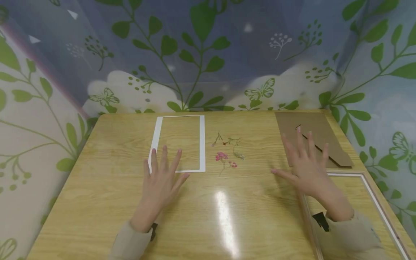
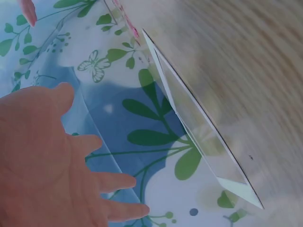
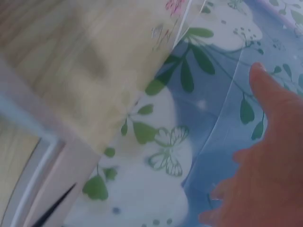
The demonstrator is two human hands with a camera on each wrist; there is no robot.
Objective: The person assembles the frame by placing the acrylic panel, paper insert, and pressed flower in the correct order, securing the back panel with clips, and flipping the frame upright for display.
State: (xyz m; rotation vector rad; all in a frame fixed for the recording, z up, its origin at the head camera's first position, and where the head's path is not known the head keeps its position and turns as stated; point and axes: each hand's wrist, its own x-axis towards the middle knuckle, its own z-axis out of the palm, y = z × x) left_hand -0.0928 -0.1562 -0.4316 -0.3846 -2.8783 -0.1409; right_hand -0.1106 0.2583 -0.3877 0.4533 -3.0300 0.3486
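Note:
Fingers spread and straight, my left hand (image 1: 159, 186) hovers over the lower left corner of a white rectangular mat (image 1: 202, 144) with a large opening, holding nothing. The left wrist view shows this hand's palm beside the mat (image 2: 239, 190). My right hand (image 1: 308, 175), also spread and holding nothing, overlaps a brown backing board (image 1: 308, 121) and the corner of a wooden picture frame (image 1: 312, 229) in the head view. Between the hands lie several small dried flowers, among them a pink cluster (image 1: 221, 156) and a pale sprig (image 1: 239, 155).
Everything lies on a wood-grain table (image 1: 97, 187). A dark strip (image 1: 316, 147) crosses the brown board. Printed curtains (image 1: 224, 79) with leaves and butterflies stand behind the table and at both sides. A bright reflection marks the near tabletop.

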